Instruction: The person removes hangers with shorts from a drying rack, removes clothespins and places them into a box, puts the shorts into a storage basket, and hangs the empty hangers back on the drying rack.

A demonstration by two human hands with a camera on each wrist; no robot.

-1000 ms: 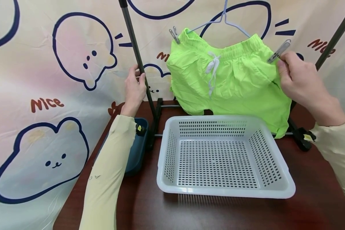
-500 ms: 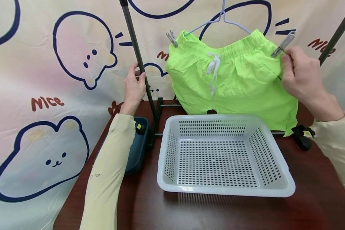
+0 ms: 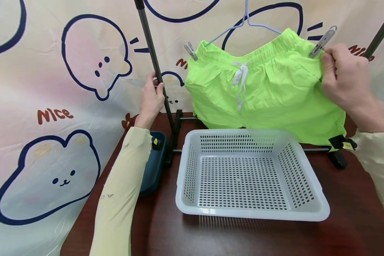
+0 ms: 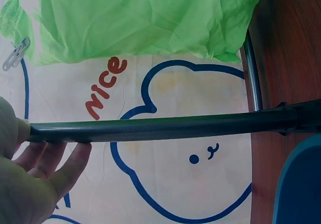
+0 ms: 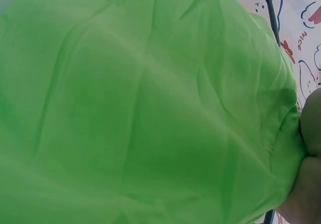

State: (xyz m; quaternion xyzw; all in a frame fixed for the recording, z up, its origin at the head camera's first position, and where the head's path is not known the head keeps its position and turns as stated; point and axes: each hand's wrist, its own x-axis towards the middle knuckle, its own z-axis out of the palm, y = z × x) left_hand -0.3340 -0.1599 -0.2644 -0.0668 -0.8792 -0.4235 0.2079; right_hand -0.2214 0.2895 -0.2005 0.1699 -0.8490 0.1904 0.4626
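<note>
— Head view first: which way do the neon-green crinkled-cloth shorts with the white drawstring (image 3: 268,92) lie from your right grip (image 3: 350,83)?

— Leftward. My right grip pinches one side corner of their waistband, just under a slim grey clothes peg (image 3: 322,43). The waistband is the long axis: it runs left from that grip, dipping slightly toward a second grey clothes peg (image 3: 191,51) at the far corner. A thin pale-blue hanger (image 3: 245,16) rises from the waistband, up and left of the same grip.

— And the left grip (image 3: 152,97)?

— Clasped on a slanting dark round pole (image 3: 151,49). The far corner is up and right of it, apart. The white perforated plastic basket (image 3: 252,214) is below and between both grips, on the reddish-brown bench (image 3: 230,238).

— Left wrist view?

— The pole sits between thumb and fingers; the shorts hang beyond it, clear of my fingers.

— Right wrist view?

— Green cloth nearly fills it, gathered toward the pinch at the edge. Whether the near peg touches my fingers, I can't tell.

— Nearer hand?

— Right, by contact. I'd judge everything turns on that waistband line leading left from it.
</note>
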